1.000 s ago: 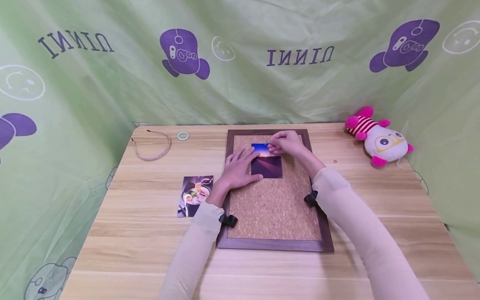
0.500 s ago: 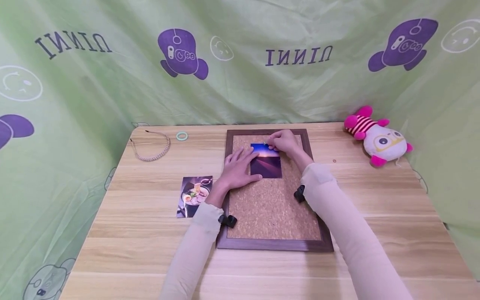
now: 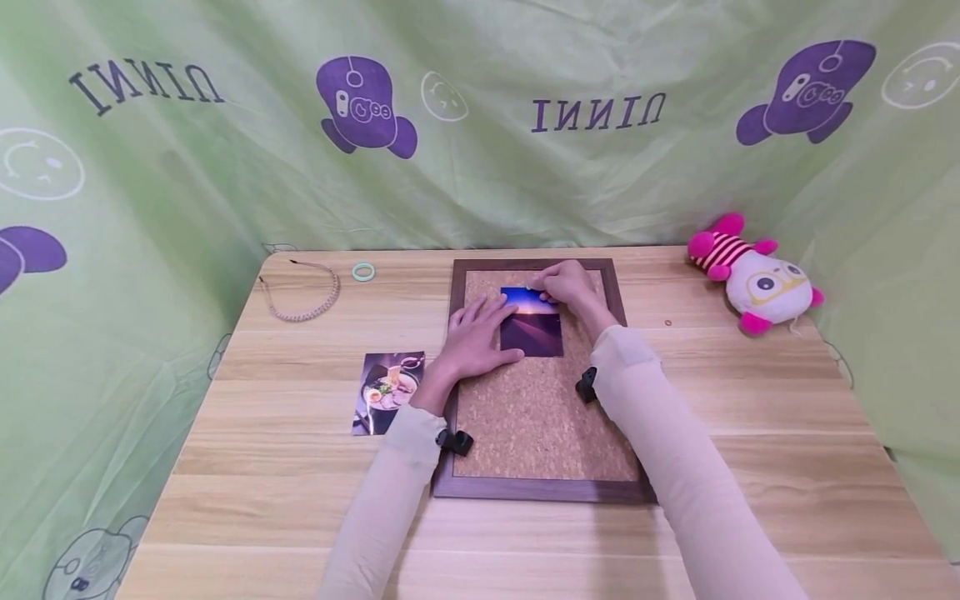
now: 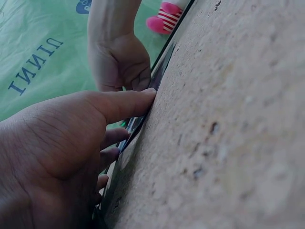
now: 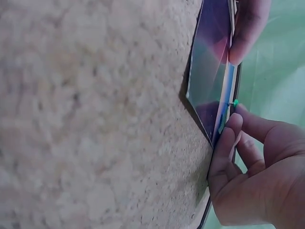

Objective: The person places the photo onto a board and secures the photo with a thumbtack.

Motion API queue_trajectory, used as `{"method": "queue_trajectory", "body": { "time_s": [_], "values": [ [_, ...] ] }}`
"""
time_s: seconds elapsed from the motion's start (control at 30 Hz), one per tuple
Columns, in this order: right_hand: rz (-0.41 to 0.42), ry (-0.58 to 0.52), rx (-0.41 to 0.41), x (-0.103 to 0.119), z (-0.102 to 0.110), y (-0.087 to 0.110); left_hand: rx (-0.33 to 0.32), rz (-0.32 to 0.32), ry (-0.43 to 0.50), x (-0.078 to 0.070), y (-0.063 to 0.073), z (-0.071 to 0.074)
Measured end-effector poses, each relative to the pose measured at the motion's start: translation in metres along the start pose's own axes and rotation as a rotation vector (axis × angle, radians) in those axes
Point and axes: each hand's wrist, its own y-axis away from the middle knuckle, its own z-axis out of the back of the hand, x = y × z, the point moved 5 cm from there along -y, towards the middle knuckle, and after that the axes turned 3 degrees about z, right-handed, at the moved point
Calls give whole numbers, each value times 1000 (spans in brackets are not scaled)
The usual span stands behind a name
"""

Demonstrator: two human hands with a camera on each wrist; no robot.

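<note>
A photo print (image 3: 534, 333) with a blue sky over a dark lower half lies on the upper part of a framed cork board (image 3: 546, 417). My left hand (image 3: 478, 340) rests spread across the photo's left side, its fingertips and thumb on the print. At the photo's top edge, my right hand (image 3: 566, 285) has its thumb and curled fingers at a small green push pin (image 5: 236, 102). Its thin needle meets the print in the right wrist view, where the photo's near corner stands slightly off the cork. How deep the pin sits cannot be seen.
Left of the board lies a second photo (image 3: 386, 393) of a noodle bowl. Farther back are a headband (image 3: 303, 317) and a mint-green ring (image 3: 363, 272). A plush toy (image 3: 757, 279) and a tiny brown ring (image 3: 668, 322) lie to the right.
My right hand has shifted slightly left along the photo's top edge, and its forearm has swung inward. The left hand stays in place on the photo.
</note>
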Motion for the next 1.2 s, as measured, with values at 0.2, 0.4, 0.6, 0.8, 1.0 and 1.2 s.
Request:
{"method": "queue_trajectory", "body": {
  "time_s": [0.2, 0.4, 0.6, 0.8, 1.0, 1.2],
  "values": [
    [21, 175, -43, 2, -1, 1, -9, -9, 26, 7, -3, -5],
    [16, 219, -88, 3, -3, 3, -19, -13, 32, 9, -4, -6],
    [16, 206, -136, 2, -3, 2, -14, -3, -1, 4, -3, -2],
    [7, 196, -171, -3, -3, 2, -6, 1, -34, 0, 0, -1],
    [13, 211, -187, -1, -2, 2, -12, -7, -20, 3, -2, -4],
    [14, 192, -167, -2, -1, 3, -8, -5, -51, -1, 1, -1]
  ]
}}
